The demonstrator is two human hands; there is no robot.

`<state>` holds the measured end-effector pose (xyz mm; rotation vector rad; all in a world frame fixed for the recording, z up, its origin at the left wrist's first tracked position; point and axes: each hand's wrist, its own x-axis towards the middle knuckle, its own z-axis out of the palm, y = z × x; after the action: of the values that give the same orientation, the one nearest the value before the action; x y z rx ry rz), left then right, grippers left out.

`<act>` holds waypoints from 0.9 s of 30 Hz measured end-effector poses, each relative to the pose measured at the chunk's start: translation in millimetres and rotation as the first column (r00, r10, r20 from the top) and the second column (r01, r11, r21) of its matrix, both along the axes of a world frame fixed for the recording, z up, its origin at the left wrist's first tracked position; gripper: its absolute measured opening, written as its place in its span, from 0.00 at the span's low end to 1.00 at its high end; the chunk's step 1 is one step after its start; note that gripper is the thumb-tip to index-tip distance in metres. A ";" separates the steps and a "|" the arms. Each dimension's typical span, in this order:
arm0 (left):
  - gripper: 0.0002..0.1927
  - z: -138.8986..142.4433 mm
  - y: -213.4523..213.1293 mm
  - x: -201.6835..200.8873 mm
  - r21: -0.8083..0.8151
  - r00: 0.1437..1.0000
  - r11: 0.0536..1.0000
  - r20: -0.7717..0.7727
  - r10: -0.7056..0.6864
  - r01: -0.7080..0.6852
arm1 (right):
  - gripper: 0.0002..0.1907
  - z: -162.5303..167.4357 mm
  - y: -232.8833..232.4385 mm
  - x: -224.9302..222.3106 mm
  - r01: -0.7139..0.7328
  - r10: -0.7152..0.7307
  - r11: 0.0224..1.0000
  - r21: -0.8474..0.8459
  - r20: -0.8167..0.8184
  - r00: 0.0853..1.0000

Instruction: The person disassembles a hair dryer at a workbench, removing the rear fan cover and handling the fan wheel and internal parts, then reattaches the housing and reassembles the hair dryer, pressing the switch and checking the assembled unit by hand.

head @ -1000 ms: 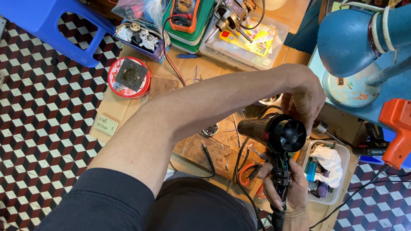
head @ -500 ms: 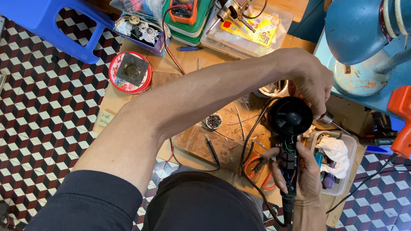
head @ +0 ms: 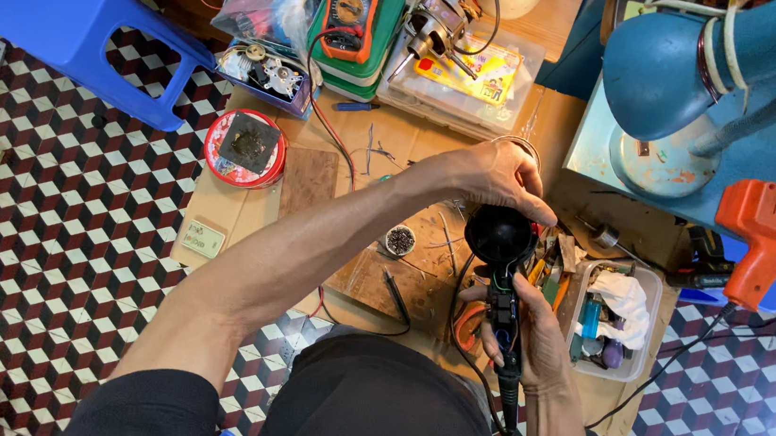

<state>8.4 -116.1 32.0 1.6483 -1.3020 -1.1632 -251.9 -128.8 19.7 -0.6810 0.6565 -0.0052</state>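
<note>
Left hand (head: 496,176) reaches across from the left with fingers curled down over the top of a black hair dryer (head: 500,236), clamped on the rounded rear housing; right hand (head: 528,341) comes up from below, closed round the dryer's handle, thumb lying along it. The dryer is held off the surface, above the middle of a low wooden work board (head: 394,152), round end away from the person. The handle looks open: coloured wires and a small switch block show where a cover would sit, so I judge the casing is at least partly off and the inside is exposed, while the round housing is still in place on the body. Whether any screws are out I cannot tell. The black cord (head: 509,391) hangs from the bottom of the handle towards the person's lap. Just left of the dryer, a small round cup (head: 399,240) holds tiny dark parts, possibly fasteners. To the right, a clear plastic tub (head: 616,316) with a white rag and small tools, touching the board edge. Further right, an orange heat gun (head: 766,231) lies apart, untouched. At the far side of the board: an orange multimeter (head: 357,2) on a green case, leads trailing, a bare electric motor (head: 435,23) on a clear box, a red round tin (head: 245,147). A blue plastic stool (head: 93,33) stands on the patterned floor, upper left. Judgement: opening and inspection under way; no testing gear is in hand at this moment.
</note>
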 end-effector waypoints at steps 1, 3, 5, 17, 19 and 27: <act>0.34 -3.5 2.8 0.9 -0.008 0.999 0.999 -0.039 0.031 -0.031 | 0.25 -2.4 1.4 1.3 0.032 -0.032 0.999 0.033 -0.010 0.999; 0.34 -8.0 11.4 -1.2 -0.018 0.989 0.996 -0.119 0.086 -0.088 | 0.23 -6.0 2.7 1.4 0.034 -0.039 0.996 0.078 0.058 0.998; 0.32 -8.7 23.2 -6.5 0.021 0.943 0.964 -0.201 0.265 -0.267 | 0.23 -8.9 6.4 0.0 0.057 -0.067 0.992 0.111 0.093 0.993; 0.35 -8.2 101.2 -95.6 0.263 0.386 0.681 -0.662 0.643 -0.683 | 0.22 19.9 25.8 18.9 -0.131 0.010 0.883 -0.450 -0.262 0.965; 0.33 -11.2 95.0 -99.1 0.310 0.301 0.647 -0.692 0.656 -0.697 | 0.20 26.0 31.9 21.5 -0.142 -0.030 0.837 -0.529 -0.302 0.953; 0.27 -40.3 98.3 -111.1 0.342 -0.007 0.672 -0.894 0.448 -0.657 | 0.17 28.0 41.4 19.3 -0.325 -0.155 0.417 -0.849 -0.419 0.895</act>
<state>-102.7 -17.9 -8.3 0.7519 0.1570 -1.0889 -232.6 -87.3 47.7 -1.8615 1.0684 -0.1268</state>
